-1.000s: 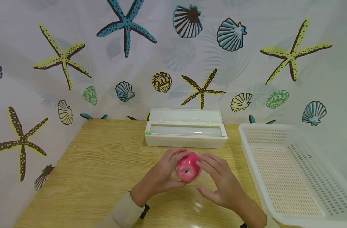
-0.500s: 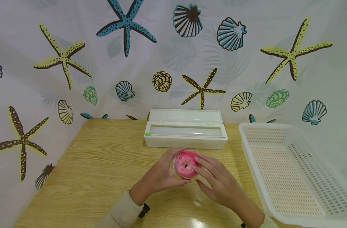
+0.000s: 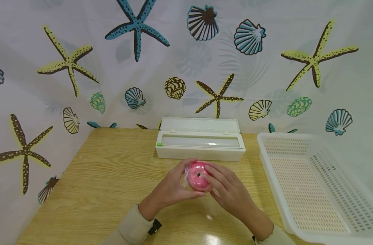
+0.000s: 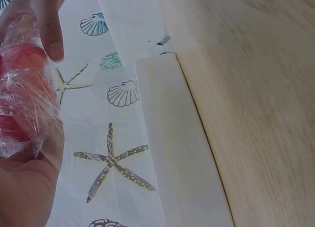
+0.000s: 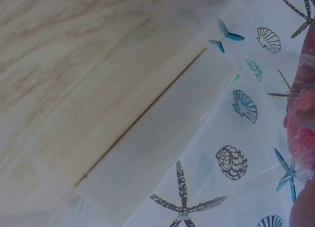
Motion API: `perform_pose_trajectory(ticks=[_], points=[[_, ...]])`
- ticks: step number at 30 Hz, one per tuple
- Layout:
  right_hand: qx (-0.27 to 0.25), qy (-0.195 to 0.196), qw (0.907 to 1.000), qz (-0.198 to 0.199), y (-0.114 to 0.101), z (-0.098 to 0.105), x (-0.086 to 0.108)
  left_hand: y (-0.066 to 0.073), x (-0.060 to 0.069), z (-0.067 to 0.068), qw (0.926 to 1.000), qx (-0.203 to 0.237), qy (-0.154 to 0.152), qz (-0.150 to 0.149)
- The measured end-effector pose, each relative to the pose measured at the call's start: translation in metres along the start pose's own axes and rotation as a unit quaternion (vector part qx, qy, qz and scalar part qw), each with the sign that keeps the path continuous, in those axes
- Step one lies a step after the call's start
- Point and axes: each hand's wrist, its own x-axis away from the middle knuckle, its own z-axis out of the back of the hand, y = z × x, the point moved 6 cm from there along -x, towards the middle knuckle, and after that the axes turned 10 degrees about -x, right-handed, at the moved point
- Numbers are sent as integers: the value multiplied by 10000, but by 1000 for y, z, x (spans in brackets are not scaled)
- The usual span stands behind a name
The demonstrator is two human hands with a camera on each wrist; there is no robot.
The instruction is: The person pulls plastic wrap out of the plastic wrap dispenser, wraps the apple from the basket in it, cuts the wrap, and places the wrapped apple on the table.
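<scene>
A pink-red apple (image 3: 197, 177) wrapped in clear film is held above the table, in front of the white box. My left hand (image 3: 172, 185) grips it from the left, fingers over the top and thumb below. The fingers of my right hand (image 3: 233, 190) lie bent against its right side, the thumb low beside it. Crumpled film covers the apple (image 4: 24, 89) in the left wrist view, with the left hand (image 4: 29, 192) around it. At the right wrist view's edge, part of the apple (image 5: 301, 133) shows under film.
The long white box (image 3: 200, 153) stands at the table's back with its lid raised and a roll of film (image 3: 201, 141) inside. At the right is a white perforated basket (image 3: 273, 183). Behind the wooden table (image 3: 112, 163) hangs a cloth with starfish and shells.
The apple has tilted so its stem hollow sits nearer the middle of its visible face. My right hand has come in closer, its fingers pressed further over the apple's right side.
</scene>
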Motion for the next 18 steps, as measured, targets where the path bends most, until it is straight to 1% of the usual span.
perform_pose_trajectory(ticks=[6, 8, 13, 18], points=[[86, 69, 9999, 90, 0, -2, -3, -25, 5, -12, 9993, 61, -56, 374], [91, 91, 9998, 126, 0, -2, -4, -31, 6, -14, 9991, 78, -72, 404], [91, 53, 9999, 107, 1, -1, -4, -35, 7, -16, 9992, 175, -105, 348], [-13, -100, 9999, -27, 4, 0, -4, -39, 7, -21, 9972, 299, -322, 605]])
